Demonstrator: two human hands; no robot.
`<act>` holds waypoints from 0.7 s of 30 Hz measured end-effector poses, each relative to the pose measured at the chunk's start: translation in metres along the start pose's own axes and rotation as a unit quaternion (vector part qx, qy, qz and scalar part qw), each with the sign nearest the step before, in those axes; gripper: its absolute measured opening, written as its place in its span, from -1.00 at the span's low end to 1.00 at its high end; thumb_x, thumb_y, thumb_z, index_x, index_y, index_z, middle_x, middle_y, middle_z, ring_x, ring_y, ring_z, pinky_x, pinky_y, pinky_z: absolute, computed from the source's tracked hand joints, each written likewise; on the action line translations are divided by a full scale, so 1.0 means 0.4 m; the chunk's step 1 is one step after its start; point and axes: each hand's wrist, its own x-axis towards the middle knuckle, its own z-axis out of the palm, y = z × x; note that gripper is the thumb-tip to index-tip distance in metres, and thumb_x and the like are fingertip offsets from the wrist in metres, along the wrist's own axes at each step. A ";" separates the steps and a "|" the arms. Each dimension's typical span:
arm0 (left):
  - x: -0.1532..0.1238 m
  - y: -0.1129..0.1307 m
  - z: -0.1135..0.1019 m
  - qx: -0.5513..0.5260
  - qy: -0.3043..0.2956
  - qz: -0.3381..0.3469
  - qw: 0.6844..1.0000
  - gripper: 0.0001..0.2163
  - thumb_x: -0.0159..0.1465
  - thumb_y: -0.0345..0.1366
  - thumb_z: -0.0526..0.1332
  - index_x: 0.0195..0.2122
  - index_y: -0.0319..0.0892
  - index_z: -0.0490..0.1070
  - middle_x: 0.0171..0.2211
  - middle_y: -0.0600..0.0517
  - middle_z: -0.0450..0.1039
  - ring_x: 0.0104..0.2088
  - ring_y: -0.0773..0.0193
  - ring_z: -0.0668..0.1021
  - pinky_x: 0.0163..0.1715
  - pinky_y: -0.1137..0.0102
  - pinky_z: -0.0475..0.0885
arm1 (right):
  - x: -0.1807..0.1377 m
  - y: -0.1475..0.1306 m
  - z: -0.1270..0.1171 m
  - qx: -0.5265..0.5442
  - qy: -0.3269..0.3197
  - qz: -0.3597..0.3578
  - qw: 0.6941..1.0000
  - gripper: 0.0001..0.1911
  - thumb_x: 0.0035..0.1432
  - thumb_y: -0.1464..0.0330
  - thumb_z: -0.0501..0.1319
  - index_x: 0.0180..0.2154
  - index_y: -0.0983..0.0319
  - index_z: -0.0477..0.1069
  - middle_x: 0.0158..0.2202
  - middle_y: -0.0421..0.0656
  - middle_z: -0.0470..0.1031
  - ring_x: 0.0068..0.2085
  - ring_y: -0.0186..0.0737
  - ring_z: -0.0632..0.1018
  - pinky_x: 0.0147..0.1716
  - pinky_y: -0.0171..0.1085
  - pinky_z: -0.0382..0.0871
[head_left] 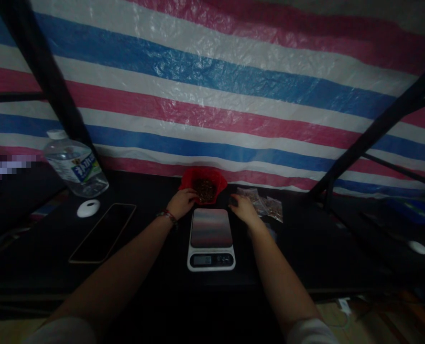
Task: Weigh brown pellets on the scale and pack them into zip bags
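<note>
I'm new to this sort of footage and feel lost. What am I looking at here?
There is no machine: you see a person's bare left hand and right hand. The single picture comes from a camera worn on their head, looking forward and down. On the black table, a white scale sits in front of a red container of small brownish pieces. Small clear bags lie to the right; a phone and a plastic bottle are on the left. The left hand's fingers are at the container's edge, the right hand by the bags. It is too dark to tell what either grips.
</note>
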 end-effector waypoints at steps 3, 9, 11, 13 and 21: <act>0.000 -0.001 -0.005 -0.017 -0.019 0.000 1.000 -0.81 0.18 -0.36 0.14 -0.28 -0.13 0.54 -0.23 -0.03 0.53 -0.19 0.20 0.52 -0.07 0.30 0.38 | -0.007 -0.005 -0.038 0.007 0.051 0.015 0.999 -0.49 0.07 0.28 0.22 0.07 0.25 0.31 0.07 0.01 0.38 0.12 -0.06 0.35 0.10 -0.09 0.15; -0.006 0.003 -0.012 0.002 0.013 -0.058 0.998 -0.80 0.21 -0.32 0.09 -0.30 -0.16 0.51 -0.27 -0.05 0.53 -0.26 0.18 0.52 -0.18 0.31 0.39 | -0.090 0.002 -0.125 0.044 0.065 -0.002 0.997 -0.76 0.15 0.29 0.12 -0.19 0.23 0.46 -0.17 -0.07 0.52 -0.13 -0.14 0.50 -0.10 -0.22 0.32; -0.007 0.007 -0.013 -0.013 0.037 -0.073 0.997 -0.81 0.20 -0.31 0.09 -0.30 -0.17 0.50 -0.28 -0.05 0.52 -0.26 0.18 0.52 -0.19 0.32 0.39 | -0.128 0.013 -0.126 0.048 0.031 -0.004 0.998 -0.77 0.15 0.31 0.12 -0.20 0.23 0.47 -0.20 -0.07 0.53 -0.16 -0.15 0.52 -0.13 -0.23 0.33; -0.007 0.013 -0.014 -0.037 0.047 -0.071 0.996 -0.81 0.20 -0.30 0.09 -0.32 -0.18 0.49 -0.29 -0.04 0.51 -0.27 0.19 0.52 -0.21 0.34 0.39 | -0.152 0.023 -0.115 0.047 0.007 0.005 0.999 -0.74 0.13 0.31 0.14 -0.15 0.25 0.45 -0.16 -0.05 0.52 -0.14 -0.14 0.52 -0.10 -0.22 0.33; -0.024 0.030 -0.026 -0.115 0.052 -0.024 0.992 -0.85 0.15 -0.31 0.11 -0.37 -0.18 0.45 -0.36 0.01 0.47 -0.34 0.26 0.49 -0.28 0.38 0.40 | -0.057 0.003 -0.049 0.035 0.009 0.009 0.999 -0.37 0.05 0.30 0.23 0.15 0.32 0.19 0.13 0.08 0.31 0.14 -0.06 0.36 0.11 -0.14 0.20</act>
